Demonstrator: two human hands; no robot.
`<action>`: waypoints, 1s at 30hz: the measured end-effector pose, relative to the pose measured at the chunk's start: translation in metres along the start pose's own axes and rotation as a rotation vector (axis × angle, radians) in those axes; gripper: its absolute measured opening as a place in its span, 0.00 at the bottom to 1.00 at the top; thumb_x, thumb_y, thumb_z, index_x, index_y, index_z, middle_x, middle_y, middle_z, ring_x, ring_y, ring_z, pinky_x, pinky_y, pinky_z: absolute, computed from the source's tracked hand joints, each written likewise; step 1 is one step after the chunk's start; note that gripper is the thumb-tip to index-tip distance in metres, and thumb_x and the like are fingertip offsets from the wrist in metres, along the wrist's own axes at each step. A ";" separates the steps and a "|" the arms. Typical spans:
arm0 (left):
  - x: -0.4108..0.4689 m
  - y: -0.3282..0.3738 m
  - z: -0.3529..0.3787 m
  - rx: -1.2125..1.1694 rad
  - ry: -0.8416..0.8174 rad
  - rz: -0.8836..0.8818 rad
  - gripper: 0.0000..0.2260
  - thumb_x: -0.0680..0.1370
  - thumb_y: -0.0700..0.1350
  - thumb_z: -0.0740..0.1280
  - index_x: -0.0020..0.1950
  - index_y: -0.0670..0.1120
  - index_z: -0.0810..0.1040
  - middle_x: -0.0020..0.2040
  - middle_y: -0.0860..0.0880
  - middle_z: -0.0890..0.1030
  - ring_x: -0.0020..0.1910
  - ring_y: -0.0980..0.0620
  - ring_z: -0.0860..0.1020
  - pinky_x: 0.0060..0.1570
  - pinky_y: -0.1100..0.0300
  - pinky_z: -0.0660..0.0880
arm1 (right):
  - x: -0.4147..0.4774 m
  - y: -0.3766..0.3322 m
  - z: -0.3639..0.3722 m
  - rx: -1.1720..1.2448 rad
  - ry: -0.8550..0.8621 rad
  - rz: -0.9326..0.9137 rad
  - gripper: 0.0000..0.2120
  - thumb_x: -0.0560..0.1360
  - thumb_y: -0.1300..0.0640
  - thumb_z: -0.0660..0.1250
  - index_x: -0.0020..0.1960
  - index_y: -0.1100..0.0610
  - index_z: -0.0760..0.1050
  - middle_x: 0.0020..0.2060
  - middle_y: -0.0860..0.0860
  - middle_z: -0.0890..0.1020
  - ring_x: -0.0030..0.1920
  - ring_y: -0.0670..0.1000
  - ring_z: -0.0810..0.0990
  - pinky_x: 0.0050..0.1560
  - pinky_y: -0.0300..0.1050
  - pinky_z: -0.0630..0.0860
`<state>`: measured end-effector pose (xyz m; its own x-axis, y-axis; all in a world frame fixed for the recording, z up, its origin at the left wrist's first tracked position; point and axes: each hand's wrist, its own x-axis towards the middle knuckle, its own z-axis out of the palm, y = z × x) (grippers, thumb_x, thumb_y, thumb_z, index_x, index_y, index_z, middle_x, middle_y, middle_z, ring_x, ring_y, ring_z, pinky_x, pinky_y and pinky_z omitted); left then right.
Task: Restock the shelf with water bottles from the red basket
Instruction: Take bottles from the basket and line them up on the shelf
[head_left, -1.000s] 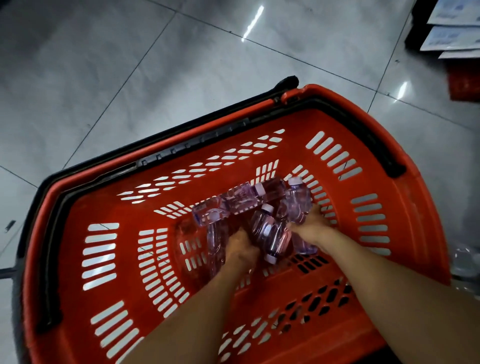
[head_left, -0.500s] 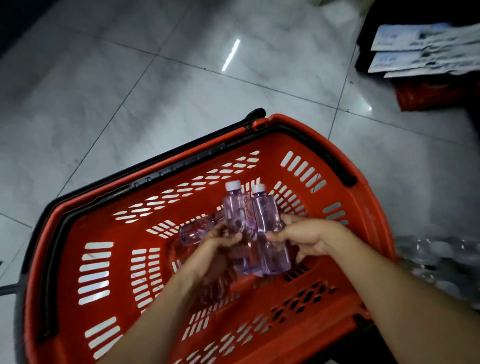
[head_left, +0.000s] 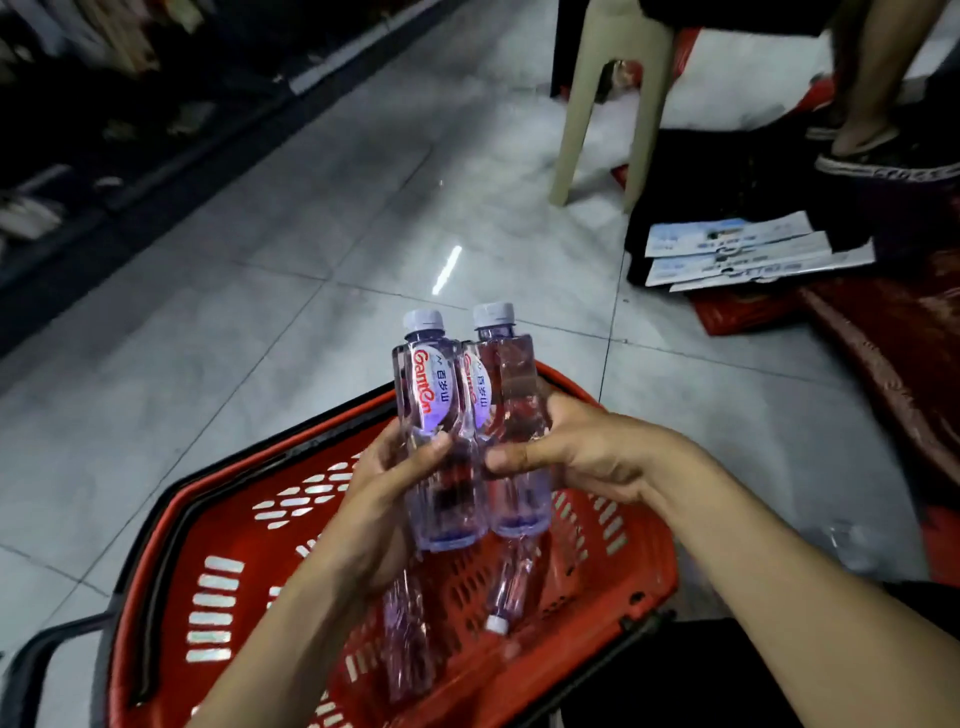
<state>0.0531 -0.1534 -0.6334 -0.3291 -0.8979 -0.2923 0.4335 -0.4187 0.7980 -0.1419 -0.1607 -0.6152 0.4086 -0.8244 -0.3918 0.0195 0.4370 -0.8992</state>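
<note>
Above the red basket (head_left: 171, 545), in the middle of the view, the left hand (head_left: 395, 483) grips the left water bottle (head_left: 436, 395) around its lower half, with the thumb laid across the front. The right hand (head_left: 582, 447) grips the right water bottle (head_left: 511, 384) in the same way. The two bottles are upright and touch side by side, pale caps on top and labels turned toward the camera. Under them, two more bottles (head_left: 511, 582) lie on their sides on the basket's slotted bottom. The basket sits on a grey tiled floor (head_left: 260, 338). Far right, a beige plastic stool (head_left: 597, 104) stands near a stack of flat printed cartons (head_left: 737, 249), and another person's foot (head_left: 878, 150) rests beyond them. Dark shelving (head_left: 78, 130) runs along the far left, too blurred to read.
</note>
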 end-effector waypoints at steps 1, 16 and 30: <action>-0.003 0.005 0.008 0.001 -0.035 0.027 0.42 0.53 0.49 0.86 0.62 0.36 0.76 0.50 0.40 0.85 0.47 0.46 0.85 0.42 0.53 0.82 | -0.013 -0.010 0.000 0.000 0.001 -0.042 0.30 0.70 0.74 0.70 0.69 0.59 0.69 0.60 0.60 0.81 0.62 0.57 0.80 0.63 0.54 0.76; -0.003 0.005 0.211 0.187 -0.578 0.191 0.25 0.69 0.30 0.69 0.66 0.35 0.75 0.62 0.35 0.80 0.62 0.36 0.79 0.60 0.42 0.77 | -0.235 -0.062 -0.068 0.109 0.565 -0.503 0.24 0.73 0.71 0.66 0.68 0.60 0.71 0.56 0.58 0.80 0.57 0.51 0.80 0.68 0.51 0.71; -0.029 -0.115 0.469 0.199 -1.101 0.027 0.24 0.66 0.29 0.73 0.62 0.37 0.78 0.58 0.40 0.83 0.59 0.42 0.80 0.63 0.48 0.76 | -0.458 -0.011 -0.136 -0.090 1.408 -0.727 0.19 0.79 0.67 0.64 0.64 0.49 0.73 0.58 0.45 0.83 0.60 0.41 0.79 0.60 0.39 0.75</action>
<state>-0.3802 -0.0159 -0.4696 -0.9275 -0.2551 0.2732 0.3418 -0.2832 0.8961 -0.4533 0.1632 -0.4522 -0.8006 -0.5212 0.2957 -0.2472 -0.1624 -0.9553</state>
